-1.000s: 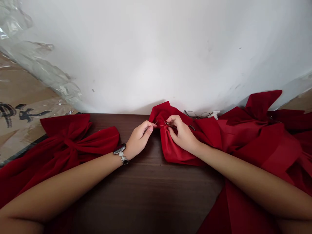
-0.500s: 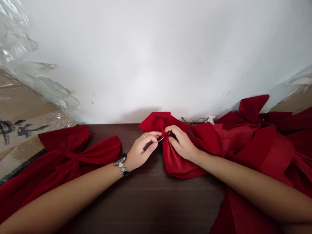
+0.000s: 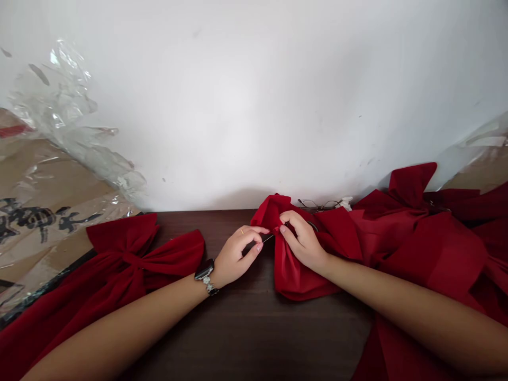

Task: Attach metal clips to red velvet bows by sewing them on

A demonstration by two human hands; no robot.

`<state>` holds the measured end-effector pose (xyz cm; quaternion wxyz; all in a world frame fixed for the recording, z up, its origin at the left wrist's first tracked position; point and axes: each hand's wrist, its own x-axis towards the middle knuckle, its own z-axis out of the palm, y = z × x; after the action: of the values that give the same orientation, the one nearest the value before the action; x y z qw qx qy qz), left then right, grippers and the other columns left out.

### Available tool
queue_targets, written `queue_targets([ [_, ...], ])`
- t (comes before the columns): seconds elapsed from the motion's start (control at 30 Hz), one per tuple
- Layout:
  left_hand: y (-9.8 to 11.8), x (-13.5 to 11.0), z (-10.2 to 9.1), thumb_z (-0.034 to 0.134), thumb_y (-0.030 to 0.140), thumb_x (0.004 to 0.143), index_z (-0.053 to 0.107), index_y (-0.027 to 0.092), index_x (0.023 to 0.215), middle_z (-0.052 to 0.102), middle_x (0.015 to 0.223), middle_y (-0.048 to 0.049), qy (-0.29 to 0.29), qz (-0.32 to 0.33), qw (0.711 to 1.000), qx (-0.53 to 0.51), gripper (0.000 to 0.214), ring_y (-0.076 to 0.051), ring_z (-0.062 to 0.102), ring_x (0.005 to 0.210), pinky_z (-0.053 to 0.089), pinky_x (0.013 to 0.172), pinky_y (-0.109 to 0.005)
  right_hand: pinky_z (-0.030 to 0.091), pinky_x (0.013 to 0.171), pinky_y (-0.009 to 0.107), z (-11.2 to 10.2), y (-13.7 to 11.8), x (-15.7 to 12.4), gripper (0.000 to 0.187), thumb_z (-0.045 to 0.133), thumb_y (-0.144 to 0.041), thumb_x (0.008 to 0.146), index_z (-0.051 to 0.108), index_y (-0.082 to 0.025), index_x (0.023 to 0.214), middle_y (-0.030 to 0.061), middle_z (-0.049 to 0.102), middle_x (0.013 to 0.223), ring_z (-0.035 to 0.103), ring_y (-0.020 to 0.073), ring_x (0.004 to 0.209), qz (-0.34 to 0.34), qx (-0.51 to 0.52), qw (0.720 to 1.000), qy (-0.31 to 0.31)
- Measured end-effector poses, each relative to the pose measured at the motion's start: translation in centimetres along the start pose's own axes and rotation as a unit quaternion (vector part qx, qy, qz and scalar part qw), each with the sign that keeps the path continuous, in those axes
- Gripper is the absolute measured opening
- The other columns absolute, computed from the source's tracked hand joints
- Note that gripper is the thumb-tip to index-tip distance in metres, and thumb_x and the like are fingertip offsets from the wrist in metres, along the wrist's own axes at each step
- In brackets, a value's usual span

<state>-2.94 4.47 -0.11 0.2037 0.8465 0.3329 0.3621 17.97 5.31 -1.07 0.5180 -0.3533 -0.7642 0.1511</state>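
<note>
So the left hand [image 3: 238, 255] has backed off from the red velvet bow [image 3: 299, 276] a little compared with a moment ago, and there's now a small dark gap between its fingertips and the fabric. Its grip is a tight little pinch between thumb and fingers, holding a thin needle [image 3: 268, 239] that runs across that gap toward the bow. The needle's far end disappears by the right hand's fingers, so I can't tell if it's actually in the fabric. No thread that I can make out either, it's too fine at this view.

The right hand [image 3: 302, 244] has the bow's gathered middle pinched firmly, fingers curled over the top. That bow sits near the middle of the desk [image 3: 246, 338], along its far edge, with one red tail hanging toward the person.

Around it: wire glasses [image 3: 319, 204] and a white plastic bit [image 3: 346, 203] against the wall [image 3: 254, 106], a pile of red fabric [image 3: 432, 254] off to the right, and a second bow [image 3: 123, 259] at the desk's left end. Cardboard [image 3: 39, 180] and a crinkly plastic sheet [image 3: 67, 106] lean past the left corner. There's a watch [image 3: 204, 270] on the left wrist.
</note>
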Motion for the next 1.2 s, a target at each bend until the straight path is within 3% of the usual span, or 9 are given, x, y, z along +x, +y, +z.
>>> queue_targets([
  [0.17, 0.23, 0.20, 0.01, 0.053, 0.021, 0.092, 0.058, 0.020, 0.080, 0.070, 0.111, -0.0045, 0.000, 0.002, 1.000, 0.022, 0.013, -0.017, 0.062, 0.104, 0.046, 0.093, -0.032, 0.044, 0.074, 0.027, -0.05, -0.04, -0.03, 0.009, 0.041, -0.016, 0.094, 0.046, -0.021, 0.087, 0.0023, 0.053, 0.083, 0.052, 0.0154, 0.077, 0.004, 0.012, 1.000, 0.004],
  [0.4, 0.05, 0.20, 0.03, 0.056, 0.020, 0.090, 0.065, 0.021, 0.086, 0.074, 0.094, -0.0022, 0.046, -0.004, 0.999, 0.025, 0.011, -0.015, 0.068, 0.088, 0.052, 0.082, -0.028, 0.043, 0.076, 0.028, -0.03, -0.08, -0.27, 0.009, 0.041, -0.017, 0.095, 0.046, -0.022, 0.089, 0.0032, 0.054, 0.087, 0.052, 0.0156, 0.080, -0.018, 0.022, 0.999, -0.031],
  [0.8, 0.41, -0.46, 0.38, 0.055, 0.011, 0.088, 0.064, 0.018, 0.085, 0.072, 0.095, -0.0048, 0.072, 0.129, 0.981, 0.126, 0.011, -0.014, 0.068, 0.087, 0.053, 0.081, -0.025, 0.043, 0.072, 0.027, -0.20, -0.14, -0.33, 0.008, 0.040, -0.019, 0.097, 0.046, -0.022, 0.091, 0.0022, 0.055, 0.084, 0.053, 0.0144, 0.076, 0.001, 0.019, 0.999, -0.040],
  [0.97, 0.42, -0.37, 0.44, 0.056, 0.011, 0.086, 0.062, 0.018, 0.081, 0.071, 0.090, -0.0025, 0.071, 0.098, 0.984, 0.132, 0.010, -0.014, 0.066, 0.084, 0.051, 0.079, -0.025, 0.043, 0.073, 0.029, -0.16, -0.18, -0.42, 0.007, 0.042, -0.020, 0.096, 0.046, -0.022, 0.091, 0.0030, 0.056, 0.086, 0.053, 0.0158, 0.078, -0.006, 0.008, 0.998, -0.059],
  [1.2, 0.66, -0.32, 0.29, 0.051, 0.012, 0.086, 0.059, 0.019, 0.079, 0.069, 0.089, -0.0029, 0.025, 0.077, 0.986, 0.146, 0.013, -0.014, 0.063, 0.079, 0.049, 0.074, -0.024, 0.044, 0.073, 0.030, -0.12, -0.26, -0.45, 0.007, 0.042, -0.021, 0.095, 0.047, -0.022, 0.090, 0.0028, 0.056, 0.084, 0.053, 0.0166, 0.077, 0.006, 0.009, 0.998, -0.067],
])
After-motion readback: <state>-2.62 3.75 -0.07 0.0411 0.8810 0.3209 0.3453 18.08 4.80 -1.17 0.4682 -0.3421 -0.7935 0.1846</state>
